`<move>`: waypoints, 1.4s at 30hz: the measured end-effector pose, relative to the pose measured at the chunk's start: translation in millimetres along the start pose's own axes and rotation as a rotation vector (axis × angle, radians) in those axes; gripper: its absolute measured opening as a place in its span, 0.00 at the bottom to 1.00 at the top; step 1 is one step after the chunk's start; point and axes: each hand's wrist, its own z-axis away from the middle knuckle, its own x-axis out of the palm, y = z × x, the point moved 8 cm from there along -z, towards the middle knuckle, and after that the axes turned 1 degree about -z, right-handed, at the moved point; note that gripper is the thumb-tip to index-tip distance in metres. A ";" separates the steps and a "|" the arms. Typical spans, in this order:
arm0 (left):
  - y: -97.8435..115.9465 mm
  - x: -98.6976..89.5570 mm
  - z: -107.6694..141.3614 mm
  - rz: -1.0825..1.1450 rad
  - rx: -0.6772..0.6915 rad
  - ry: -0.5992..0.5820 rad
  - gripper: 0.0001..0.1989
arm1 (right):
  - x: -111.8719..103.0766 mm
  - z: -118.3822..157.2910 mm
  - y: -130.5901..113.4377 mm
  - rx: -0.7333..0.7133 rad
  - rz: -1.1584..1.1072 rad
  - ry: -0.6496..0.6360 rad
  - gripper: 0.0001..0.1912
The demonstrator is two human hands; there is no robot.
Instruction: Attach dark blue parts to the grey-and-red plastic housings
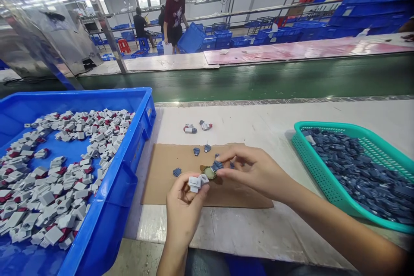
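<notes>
My left hand [186,200] pinches a light grey blocky plastic part [195,182] above the front of a cardboard sheet [161,192]. Between the thumb and fingers of my right hand [247,164] is a small dark blue plastic piece [216,165]. It is right at the edge of a small round cap with a crimped rim [210,173], which has something pale inside; whether they touch I cannot tell. Several more blue pieces [177,172] lie on the cardboard, some partly behind my right hand. Beyond it sit two joined grey, red and blue parts [190,129].
On the left, a large blue bin [147,103] holds many grey and dark red parts. A green basket [299,148] full of dark blue pieces stands at the right. A green conveyor belt [258,77] runs behind the table. Past it, a person [174,13] stands by blue crates.
</notes>
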 end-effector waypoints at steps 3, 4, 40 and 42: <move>-1.5 5.7 1.6 0.046 -0.044 -0.059 0.09 | -2.9 6.3 -16.8 -0.118 -0.069 -0.009 0.09; -1.9 7.0 2.1 0.060 -0.054 -0.073 0.08 | -1.6 8.2 -22.0 -0.163 -0.073 -0.027 0.08; -10.2 7.0 3.1 -0.011 -0.070 -0.094 0.10 | 9.4 11.2 -34.6 -0.240 0.095 -0.298 0.07; -12.5 7.1 3.3 0.002 -0.096 -0.103 0.10 | 11.8 10.6 -31.2 -0.240 0.062 -0.290 0.07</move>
